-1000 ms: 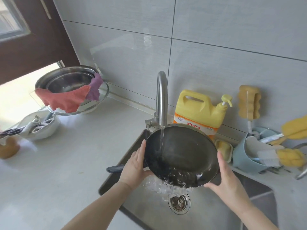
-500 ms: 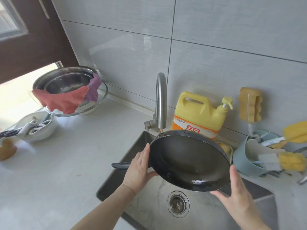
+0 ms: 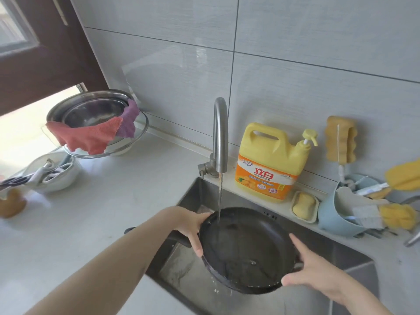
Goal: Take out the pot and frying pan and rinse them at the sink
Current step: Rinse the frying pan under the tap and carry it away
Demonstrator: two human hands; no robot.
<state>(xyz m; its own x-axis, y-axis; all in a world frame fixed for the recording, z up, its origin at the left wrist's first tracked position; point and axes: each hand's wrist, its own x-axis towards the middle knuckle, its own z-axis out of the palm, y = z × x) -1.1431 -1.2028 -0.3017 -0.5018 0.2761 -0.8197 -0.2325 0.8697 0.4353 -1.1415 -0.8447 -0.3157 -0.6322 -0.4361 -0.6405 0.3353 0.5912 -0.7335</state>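
Now round black frying pan, steel sink

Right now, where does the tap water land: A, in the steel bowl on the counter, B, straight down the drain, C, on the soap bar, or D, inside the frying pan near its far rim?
D: the stream from the faucet falls inside the frying pan near its far rim, held over the sink.

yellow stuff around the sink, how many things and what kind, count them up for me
detergent jug: 1
soap bar in its dish: 1
sponge on the wall: 1
sponge brushes in the blue caddy: 2, at and
total: 5
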